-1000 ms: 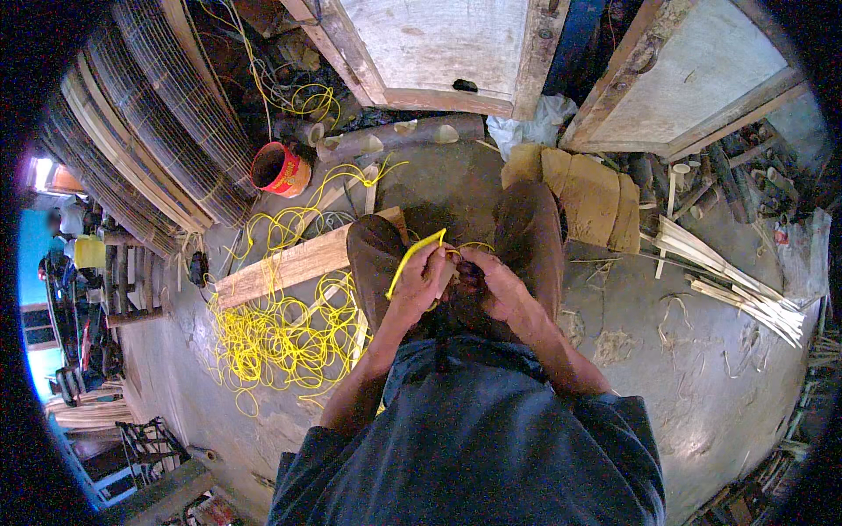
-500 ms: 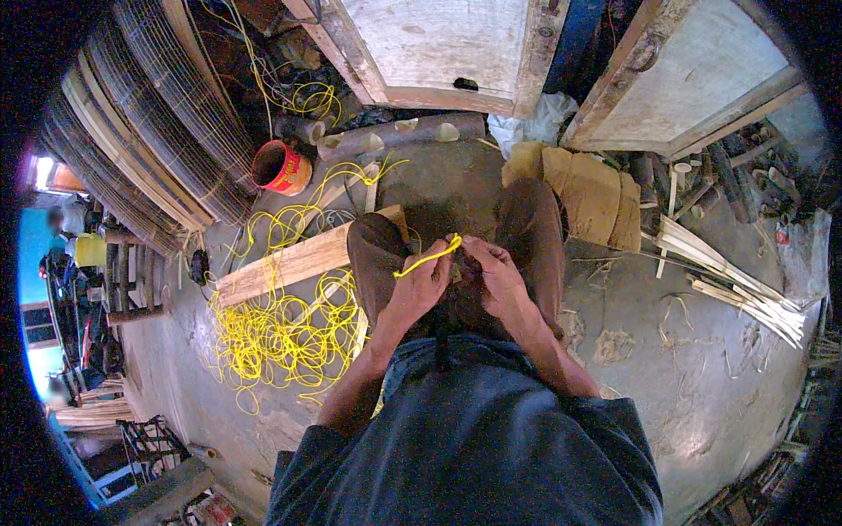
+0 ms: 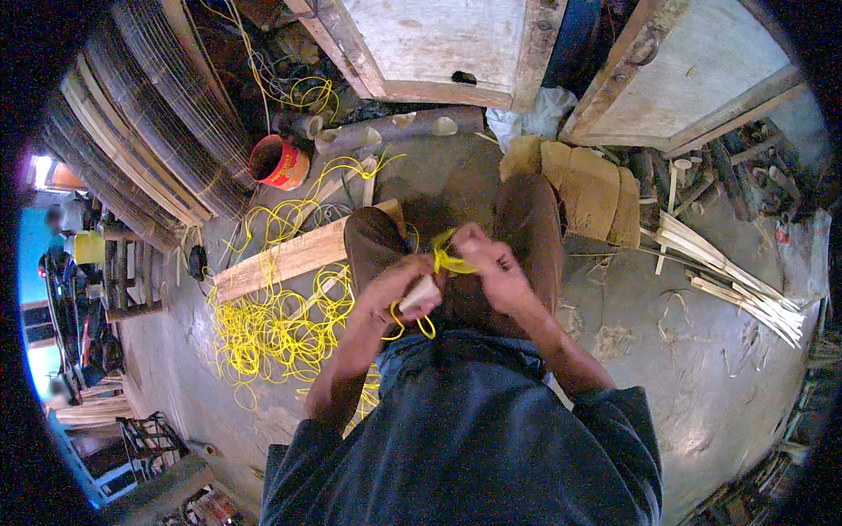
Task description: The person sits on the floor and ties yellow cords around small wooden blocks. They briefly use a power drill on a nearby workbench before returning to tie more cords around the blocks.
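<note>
My left hand point(image 3: 386, 291) is closed in front of my lap. It grips a yellow cord point(image 3: 450, 260), and a pale, blunt-ended piece point(image 3: 419, 296) shows at its fingers; its kind is unclear. A small loop of the cord hangs below that hand. Just to the right, my right hand point(image 3: 497, 270) is closed on a curved stretch of the same cord, slightly smeared by motion. Between the hands the cord bends in a loop. A tangled heap of yellow cord point(image 3: 254, 344) lies on the floor left of my knee.
A wooden plank point(image 3: 289, 259) lies beside my left knee. Beyond it stands a red tub point(image 3: 279, 165). Brown cardboard point(image 3: 589, 195) is by my right knee, with pale split strips point(image 3: 737, 279) farther right. Rolled slatted mats point(image 3: 162, 105) stand far left; framed panels point(image 3: 447, 53) lean ahead.
My hands have moved apart, the left one lower and to the left. The cord, a short slanting length before, now curves between them. The pale piece has come into sight.
</note>
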